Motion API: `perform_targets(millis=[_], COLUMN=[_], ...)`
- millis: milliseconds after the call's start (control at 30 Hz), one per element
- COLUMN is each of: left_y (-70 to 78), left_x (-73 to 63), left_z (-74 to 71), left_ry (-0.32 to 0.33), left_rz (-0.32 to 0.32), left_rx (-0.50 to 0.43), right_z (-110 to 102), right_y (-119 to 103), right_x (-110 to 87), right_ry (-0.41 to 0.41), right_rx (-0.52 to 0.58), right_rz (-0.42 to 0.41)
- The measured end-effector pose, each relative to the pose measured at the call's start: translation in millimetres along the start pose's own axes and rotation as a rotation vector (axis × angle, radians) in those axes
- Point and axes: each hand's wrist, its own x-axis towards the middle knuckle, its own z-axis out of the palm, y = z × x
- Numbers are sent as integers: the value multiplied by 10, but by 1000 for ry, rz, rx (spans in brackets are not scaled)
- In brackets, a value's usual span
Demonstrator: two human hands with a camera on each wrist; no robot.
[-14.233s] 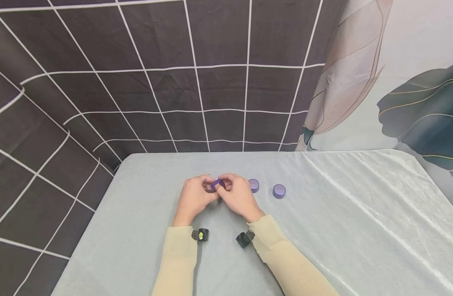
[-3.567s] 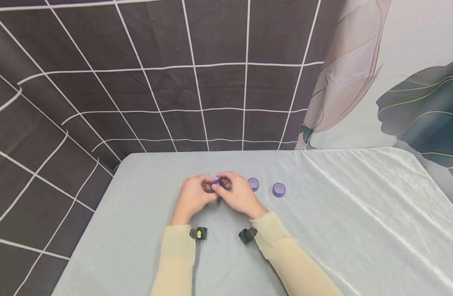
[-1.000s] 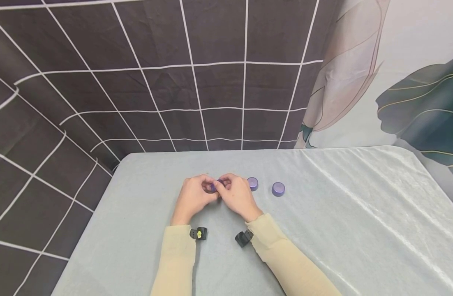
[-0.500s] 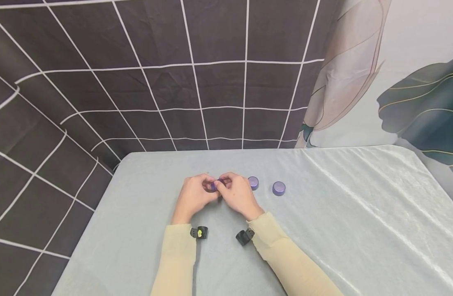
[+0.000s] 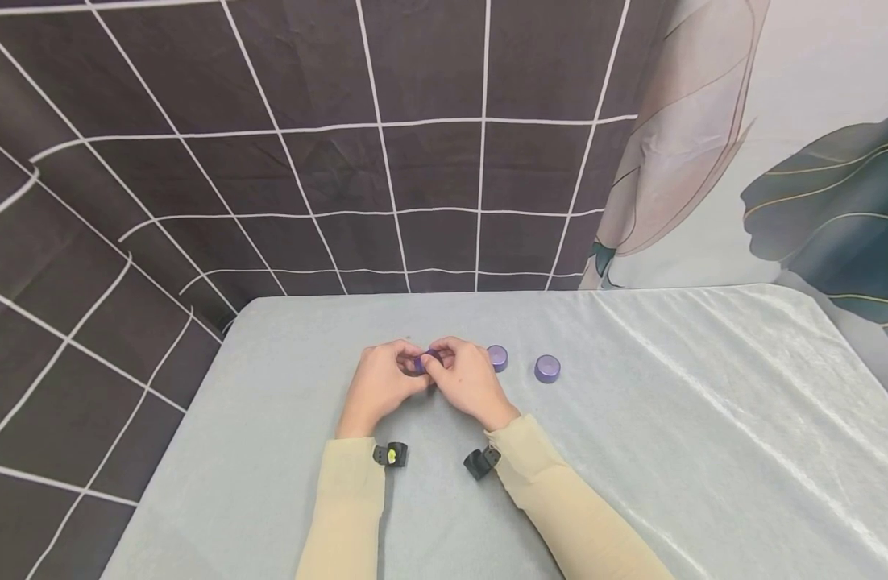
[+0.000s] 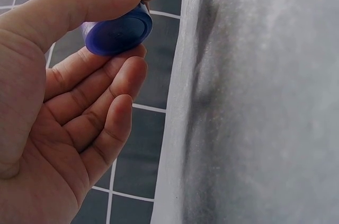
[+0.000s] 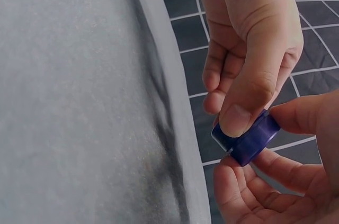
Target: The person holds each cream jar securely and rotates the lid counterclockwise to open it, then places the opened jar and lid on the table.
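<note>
Both hands meet around a small round purple container point(image 5: 419, 364), held a little above the table. My left hand point(image 5: 380, 380) pinches it between thumb and fingertips; in the left wrist view its flat blue-purple end point(image 6: 117, 34) faces the camera. From the other side my right hand point(image 5: 473, 383) grips it, with the thumb laid along its darker part. A seam between that darker part and the purple part point(image 7: 257, 140) shows in the right wrist view. Fingers cover much of the container. Beside the right hand stands one similar purple container point(image 5: 498, 358), and a second purple container point(image 5: 547, 369) lies farther right.
A pale grey velvety cloth point(image 5: 270, 451) covers the table, with creases toward the right. Behind the table's far edge hangs a dark curtain point(image 5: 429, 169) with a white grid, and a leaf-patterned curtain point(image 5: 705, 185) hangs at the right. Each wrist wears a small black camera point(image 5: 396, 455).
Both hands keep their place and stay on the same container. Over the earlier frames my right wrist swings slightly outward and back, and the right thumb shifts on the container. The two others stand still.
</note>
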Motion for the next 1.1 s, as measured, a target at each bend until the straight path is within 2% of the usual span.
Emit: perform_targets(millis=[1100], left_y=[-32], left_x=[-3], left_z=[-6], left_ry=[1], left_rz=[-11], left_rx=[19], right_z=[-19], right_y=[16], right_x=[3], right_ry=[-45], right_rx=[26], right_rz=[-33])
